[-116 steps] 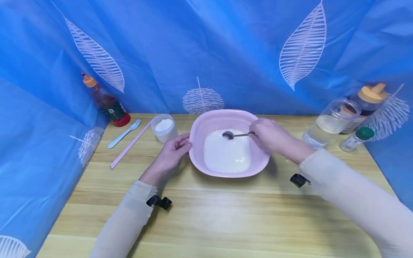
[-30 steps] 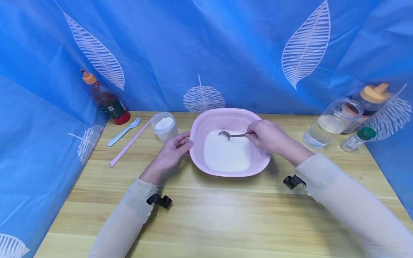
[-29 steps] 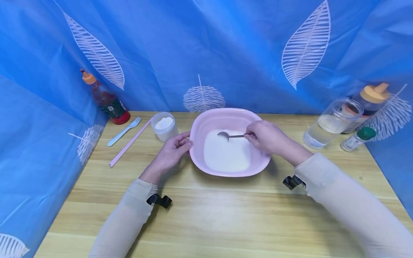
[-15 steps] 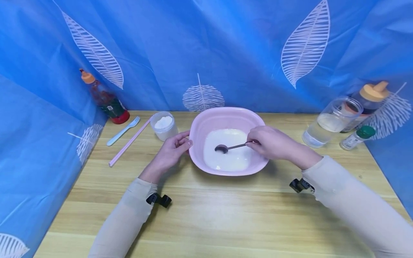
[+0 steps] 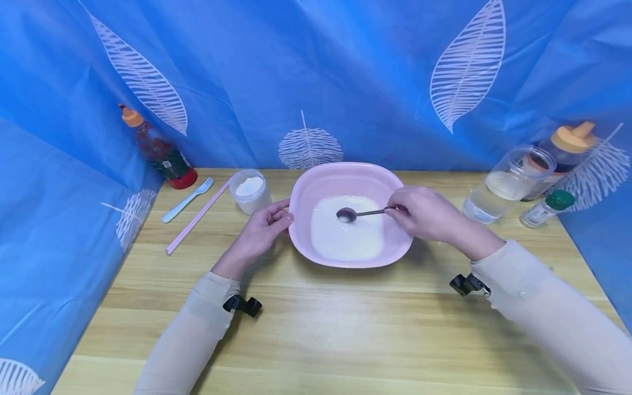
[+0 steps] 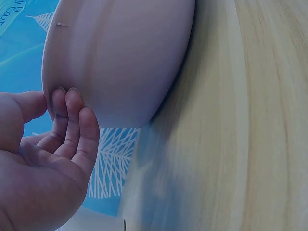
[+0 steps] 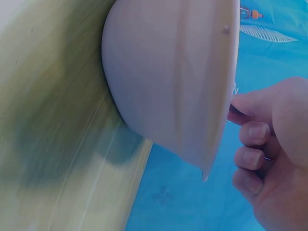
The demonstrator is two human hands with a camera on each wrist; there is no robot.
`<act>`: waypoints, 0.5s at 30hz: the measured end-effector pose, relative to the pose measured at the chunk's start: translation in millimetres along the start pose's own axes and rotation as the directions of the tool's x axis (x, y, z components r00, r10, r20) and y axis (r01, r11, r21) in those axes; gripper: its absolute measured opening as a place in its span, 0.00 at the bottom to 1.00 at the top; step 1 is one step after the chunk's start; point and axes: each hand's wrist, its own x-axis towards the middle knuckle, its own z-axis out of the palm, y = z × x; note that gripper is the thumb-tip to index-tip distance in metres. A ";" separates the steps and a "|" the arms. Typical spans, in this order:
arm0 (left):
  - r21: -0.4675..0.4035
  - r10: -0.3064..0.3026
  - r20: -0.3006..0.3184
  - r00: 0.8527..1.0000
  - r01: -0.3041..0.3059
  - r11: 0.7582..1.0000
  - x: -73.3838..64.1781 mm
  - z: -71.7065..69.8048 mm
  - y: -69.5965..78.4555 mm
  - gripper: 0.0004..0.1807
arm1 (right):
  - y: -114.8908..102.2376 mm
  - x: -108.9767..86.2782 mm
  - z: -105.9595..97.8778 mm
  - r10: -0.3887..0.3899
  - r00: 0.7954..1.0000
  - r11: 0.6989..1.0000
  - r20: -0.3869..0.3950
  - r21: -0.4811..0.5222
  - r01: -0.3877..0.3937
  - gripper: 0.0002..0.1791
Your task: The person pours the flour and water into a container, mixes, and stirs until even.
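Note:
A pink basin (image 5: 306, 192) with white liquid (image 5: 340, 241) in it stands on the wooden table. My left hand (image 5: 259, 233) pinches its left rim; in the left wrist view the thumb is on the rim's edge and the fingers (image 6: 74, 108) curl against the outer wall. Over the basin's right side, my right hand (image 5: 427, 214) pinches the handle of a dark metal spoon (image 5: 347, 215). The spoon's bowl is at the white liquid; how deep it sits I cannot tell. In the right wrist view the basin wall hides most of the spoon.
Left of the basin are a jar of white powder (image 5: 250, 189), pink chopsticks (image 5: 197, 216), a light blue fork (image 5: 187, 200) and a red sauce bottle (image 5: 163, 151). At right stand a clear jug of liquid (image 5: 498, 189), a yellow-capped bottle (image 5: 573, 145) and a green-capped shaker (image 5: 548, 208).
The spoon has swept round in the white liquid, toward the near left and then back right and farther away. My right hand has moved with it, while my left hand keeps its place on the rim.

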 end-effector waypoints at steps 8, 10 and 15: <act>0.021 -0.020 -0.004 1.000 0.020 1.000 0.3 -0.2 0.6 0.28 | -12.8 12.5 10.4 0.017 0.997 0.999 -0.080 0.032 -0.014 0.06; 0.024 -0.026 -0.006 1.000 0.027 0.999 0.1 -0.2 1.4 0.28 | -15.5 18.7 13.0 0.051 0.996 0.997 -0.075 0.054 -0.047 0.08; 0.023 -0.017 -0.005 1.000 0.017 1.000 -0.5 -0.3 2.3 0.28 | -19.8 33.6 20.0 0.110 0.993 0.989 -0.046 0.104 -0.104 0.09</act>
